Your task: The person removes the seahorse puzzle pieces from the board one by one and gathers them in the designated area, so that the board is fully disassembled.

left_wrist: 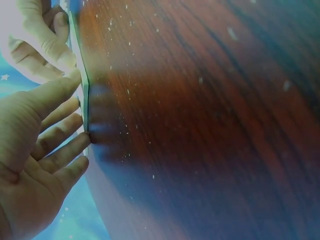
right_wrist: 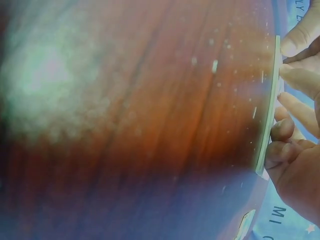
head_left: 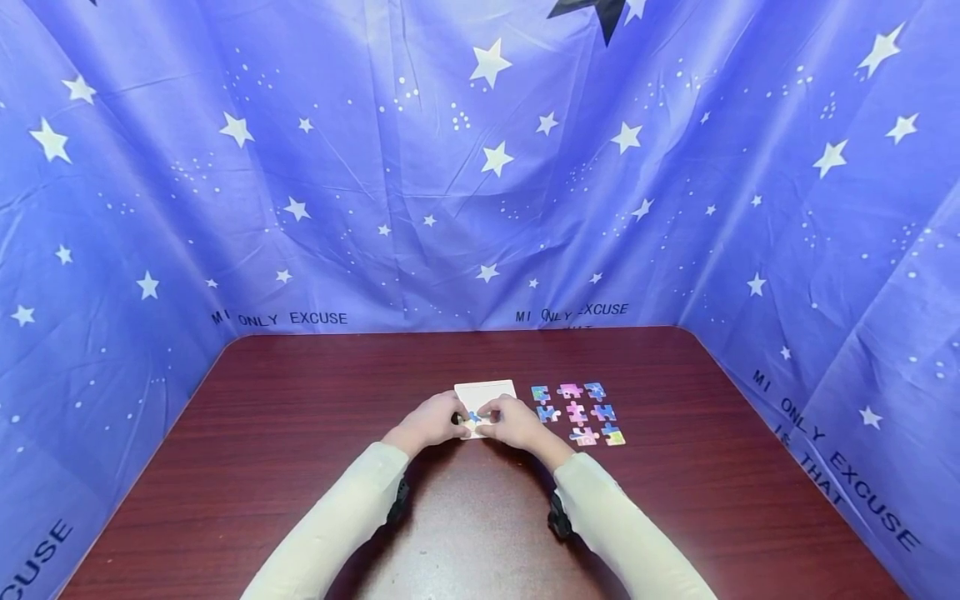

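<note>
In the head view a white square puzzle tray [head_left: 486, 389] lies on the table, with a few colourful jigsaw pieces [head_left: 474, 419] in its near left part. My left hand [head_left: 433, 418] is at the tray's left side. In the left wrist view its fingers [left_wrist: 65, 131] spread out nearly straight along the edge, the thumb reaching to the tray's top. From the right, my right hand [head_left: 516, 421] reaches over the tray, thumb and index finger down at the pieces. The right wrist view shows its other fingers bent against the tray. Whether the right fingertips pinch a piece, I cannot tell.
Several loose jigsaw pieces [head_left: 576, 412], pink, blue and yellow-green, lie in rough rows just right of the tray. The dark red wooden table [head_left: 315, 392] extends around them. Blue star-printed curtains [head_left: 450, 208] rise behind the table and along both sides.
</note>
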Demonstrator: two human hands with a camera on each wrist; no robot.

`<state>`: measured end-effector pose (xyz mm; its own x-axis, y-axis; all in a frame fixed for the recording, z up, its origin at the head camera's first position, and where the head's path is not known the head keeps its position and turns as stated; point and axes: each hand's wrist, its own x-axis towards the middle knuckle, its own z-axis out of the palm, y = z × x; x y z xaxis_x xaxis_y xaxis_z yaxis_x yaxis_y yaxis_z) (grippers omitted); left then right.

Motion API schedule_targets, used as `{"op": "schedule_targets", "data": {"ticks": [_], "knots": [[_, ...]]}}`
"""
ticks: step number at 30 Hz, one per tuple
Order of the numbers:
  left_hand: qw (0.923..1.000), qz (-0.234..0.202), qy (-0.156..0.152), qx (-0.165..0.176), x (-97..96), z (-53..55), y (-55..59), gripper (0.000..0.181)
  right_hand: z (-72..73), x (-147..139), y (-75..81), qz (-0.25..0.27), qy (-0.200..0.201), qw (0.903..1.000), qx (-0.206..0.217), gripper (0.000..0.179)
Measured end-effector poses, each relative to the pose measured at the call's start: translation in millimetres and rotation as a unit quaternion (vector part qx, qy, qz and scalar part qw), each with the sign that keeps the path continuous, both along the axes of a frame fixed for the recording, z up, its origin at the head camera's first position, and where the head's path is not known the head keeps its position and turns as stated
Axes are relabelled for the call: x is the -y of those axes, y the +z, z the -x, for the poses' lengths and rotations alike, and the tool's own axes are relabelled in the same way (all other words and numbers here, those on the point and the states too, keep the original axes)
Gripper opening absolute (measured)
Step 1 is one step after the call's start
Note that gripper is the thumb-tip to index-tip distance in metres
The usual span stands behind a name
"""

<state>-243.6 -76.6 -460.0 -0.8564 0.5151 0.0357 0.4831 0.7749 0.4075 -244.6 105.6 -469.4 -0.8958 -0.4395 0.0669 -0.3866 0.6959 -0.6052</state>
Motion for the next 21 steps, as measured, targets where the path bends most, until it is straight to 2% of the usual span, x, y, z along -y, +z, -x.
{"op": "schedule_targets", "data": {"ticks": [10, 17, 21], "knots": [[0.9998, 0.017, 0.014, -0.003, 4.7, -0.7, 3.4, 0.026, 0.7, -0.5, -1.3, 0.006, -0.012, 0.9998, 0.014, 0.027], [0.9998, 0.012, 0.013, -0.006, 5.0, -1.0, 3.0, 0.027, 0.8, 0.4, -5.5, 0.052, -0.013, 0.9983, 0.021, 0.026], [0.9998, 0.009, 0.014, -0.003, 4.6, 0.1, 1.8, 0.025, 0.6, 1.4, -5.7, 0.062, -0.013, 0.9976, 0.029, 0.027]]}}
